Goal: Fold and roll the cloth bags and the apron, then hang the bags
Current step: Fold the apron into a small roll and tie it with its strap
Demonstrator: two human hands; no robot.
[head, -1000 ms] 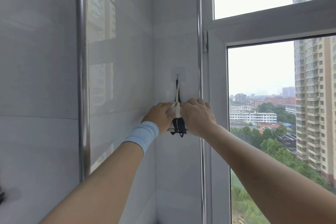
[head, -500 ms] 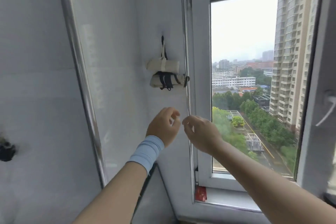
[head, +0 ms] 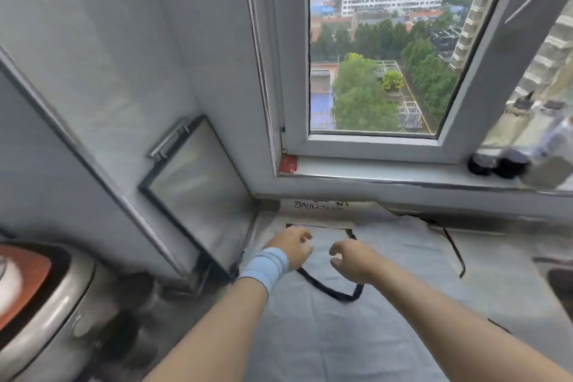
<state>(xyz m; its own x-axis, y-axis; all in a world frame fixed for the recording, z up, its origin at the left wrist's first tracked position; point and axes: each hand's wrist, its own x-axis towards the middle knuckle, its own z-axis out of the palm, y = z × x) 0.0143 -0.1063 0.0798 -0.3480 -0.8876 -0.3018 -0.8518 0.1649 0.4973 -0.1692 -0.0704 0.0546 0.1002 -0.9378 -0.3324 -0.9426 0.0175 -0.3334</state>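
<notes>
**Head view.** The left hand (head: 293, 246), with a pale blue wristband (head: 266, 268), and the right hand (head: 353, 260) hover side by side with a small gap between them. The fingers are loosely curled and neither hand is seen to grip anything. Directly beneath both lies the apron (head: 403, 260), spread flat on the counter (head: 502, 245) from beyond the fingertips back under the forearms.

The cloth is pale grey-blue, thin, matt and lightly creased. It is judged light, limp and not slippery, so it should fold along any line but keep no shape unless pressed flat. The dark neck strap (head: 335, 293), a narrow loop, passes under the left wrist and curves below the right hand. A second dark tie (head: 455, 253) trails to the right of the right hand.

The best hold, by judgement, is a pinch at the upper corners or side hems, with the straps tucked in first. Beyond the fingertips lies a pale cloth with dark lettering (head: 321, 205). Left of the left hand leans a framed glass panel (head: 198, 189).
</notes>
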